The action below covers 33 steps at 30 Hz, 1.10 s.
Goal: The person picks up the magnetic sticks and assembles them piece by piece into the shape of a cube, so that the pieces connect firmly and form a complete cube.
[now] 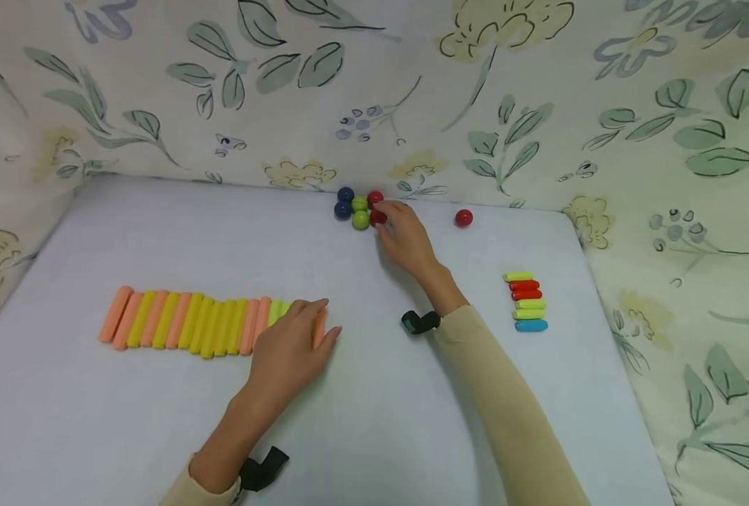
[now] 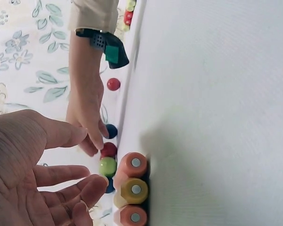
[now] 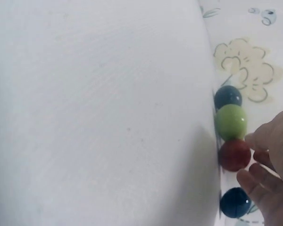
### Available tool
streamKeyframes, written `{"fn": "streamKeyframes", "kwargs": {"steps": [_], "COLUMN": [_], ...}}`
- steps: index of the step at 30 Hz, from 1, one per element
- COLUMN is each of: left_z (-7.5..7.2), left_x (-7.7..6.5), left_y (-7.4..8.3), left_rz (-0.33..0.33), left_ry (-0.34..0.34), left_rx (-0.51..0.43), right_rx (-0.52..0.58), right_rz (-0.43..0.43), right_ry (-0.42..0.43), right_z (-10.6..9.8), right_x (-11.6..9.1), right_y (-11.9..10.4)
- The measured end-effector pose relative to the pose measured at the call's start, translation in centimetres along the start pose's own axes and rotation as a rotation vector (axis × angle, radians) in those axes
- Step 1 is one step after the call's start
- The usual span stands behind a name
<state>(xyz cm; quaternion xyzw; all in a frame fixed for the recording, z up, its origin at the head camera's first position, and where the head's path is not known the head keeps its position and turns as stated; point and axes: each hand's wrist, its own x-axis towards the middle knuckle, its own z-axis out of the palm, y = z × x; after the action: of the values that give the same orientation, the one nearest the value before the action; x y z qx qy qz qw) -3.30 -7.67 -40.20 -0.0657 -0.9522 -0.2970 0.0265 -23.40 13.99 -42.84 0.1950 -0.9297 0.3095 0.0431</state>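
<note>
Apparently to keep it lined up beside the other balls (image 1: 360,221), a red ball (image 3: 234,156) is pinched at the desk's (image 1: 159,422) far edge by the right hand (image 1: 405,235); over the sticks (image 1: 218,329), the left hand (image 1: 289,351) is held relaxed, grasping nothing.

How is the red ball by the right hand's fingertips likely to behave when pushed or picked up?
The red ball would probably roll if pushed, since it looks round. Pushed toward the green ball next to it, it would likely bump that along. Its smooth-looking surface may prove slippery to pinch.
</note>
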Motion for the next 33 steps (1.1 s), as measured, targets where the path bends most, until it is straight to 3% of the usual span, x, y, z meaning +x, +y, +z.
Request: {"fn": "streamKeyframes", "kwargs": {"steps": [4, 10, 17, 33], "left_z": [0.1, 0.4, 0.5, 0.9], "left_x": [-0.2, 0.0, 0.2, 1.6], "left_y": [-0.2, -0.3, -0.4, 1.1], "left_rz": [0.003, 0.029, -0.032, -0.034], "left_ry": [0.01, 0.021, -0.009, -0.079], "left_rx": [0.004, 0.006, 0.034, 0.087], "right_rx": [-0.063, -0.095, -0.026, 0.154], "right_rz": [0.027, 0.06, 0.08, 0.138], "right_ry": [-0.019, 0.01, -0.028, -0.076], "right_z": [0.4, 0.3, 0.4, -0.6], "right_x": [0.5, -0.4, -1.7, -7.3], "right_y": [-0.3, -0.2, -0.9, -1.9]}}
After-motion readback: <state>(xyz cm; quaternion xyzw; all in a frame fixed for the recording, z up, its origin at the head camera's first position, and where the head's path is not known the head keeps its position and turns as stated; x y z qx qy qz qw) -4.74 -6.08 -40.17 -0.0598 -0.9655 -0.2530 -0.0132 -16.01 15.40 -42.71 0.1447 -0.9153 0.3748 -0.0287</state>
